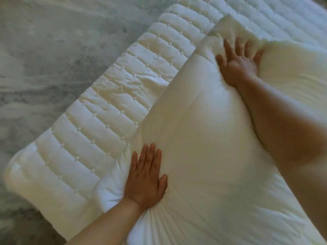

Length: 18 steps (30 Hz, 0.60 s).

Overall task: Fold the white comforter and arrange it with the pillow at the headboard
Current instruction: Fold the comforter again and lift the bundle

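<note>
Our right forearm crosses from 4 o'clock, right hand up at 1 o'clock, fingers spread flat, pressing the white comforter, gripping nothing. Left hand at 7 o'clock, fingers straight and close together, palm flat on the comforter's near-left edge, fabric puckering under the wrist. Comforter fills centre to 5 o'clock, lying over the quilted mattress. Mattress edge runs 8 to 12 o'clock; open grey marbled floor beyond at 10 o'clock.
</note>
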Available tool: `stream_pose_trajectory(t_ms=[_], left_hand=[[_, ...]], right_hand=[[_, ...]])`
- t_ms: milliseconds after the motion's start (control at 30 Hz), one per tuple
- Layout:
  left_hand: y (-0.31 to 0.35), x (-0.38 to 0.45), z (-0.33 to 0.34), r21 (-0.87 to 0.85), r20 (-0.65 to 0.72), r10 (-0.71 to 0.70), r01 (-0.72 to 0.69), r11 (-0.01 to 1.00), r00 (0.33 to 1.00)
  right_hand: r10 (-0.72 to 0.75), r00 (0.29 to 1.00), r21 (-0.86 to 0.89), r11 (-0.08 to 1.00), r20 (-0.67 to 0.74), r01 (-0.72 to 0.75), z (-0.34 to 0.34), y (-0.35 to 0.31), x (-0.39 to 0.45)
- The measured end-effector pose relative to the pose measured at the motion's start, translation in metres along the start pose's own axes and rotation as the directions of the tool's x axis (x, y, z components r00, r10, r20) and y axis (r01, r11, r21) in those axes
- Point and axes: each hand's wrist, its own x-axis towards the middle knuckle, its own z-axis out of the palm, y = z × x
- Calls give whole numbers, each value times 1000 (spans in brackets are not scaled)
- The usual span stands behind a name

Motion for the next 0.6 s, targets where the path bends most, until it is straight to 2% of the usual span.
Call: stream_pose_trajectory(t_ms=[133, 300, 500, 600], left_hand=[[-8, 6, 9, -24, -43, -2, 1, 1000, 999], [-17, 16, 15, -12, -28, -19, 19, 1000, 999], [-23, 16, 17, 8, -9, -40, 40, 999, 999], [-20, 13, 15, 26, 18, -34, 34, 999, 999]], right_hand=[[17, 1000, 47, 999, 18, -17, 42, -3, 19], [-8, 998, -37, 999, -57, 6, 60, -18, 30], [3, 997, -152, 988, -77, -14, 40, -36, 20], [38, 997, -46, 998, -60, -41, 0, -43, -6]])
